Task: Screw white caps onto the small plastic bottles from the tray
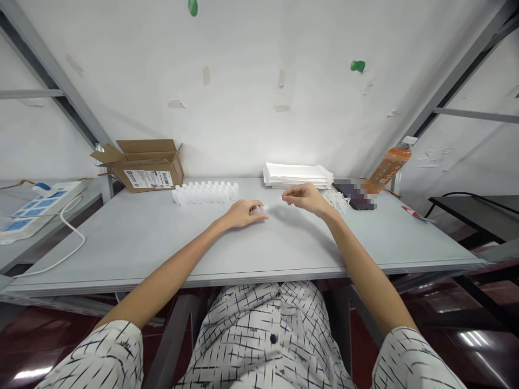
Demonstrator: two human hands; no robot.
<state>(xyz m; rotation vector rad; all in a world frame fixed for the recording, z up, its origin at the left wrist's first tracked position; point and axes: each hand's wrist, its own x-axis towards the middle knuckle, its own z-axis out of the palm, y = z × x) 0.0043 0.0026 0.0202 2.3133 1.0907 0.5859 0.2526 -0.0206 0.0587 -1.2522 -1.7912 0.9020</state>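
My left hand is closed around a small translucent white bottle, gripped between thumb and fingers just above the table. To its right, my right hand hovers with thumb and fingertips pinched together; a tiny pale bit may show at the fingertips, too small to name. Several similar small white bottles stand upright in close rows behind my left hand. A loose heap of small white loop-shaped pieces lies just beyond my right wrist.
At the back stand an open cardboard box and a stack of white sheets. A dark phone and an orange drink bottle are at right. A power strip with a white cable lies left. The table's front edge borders my lap.
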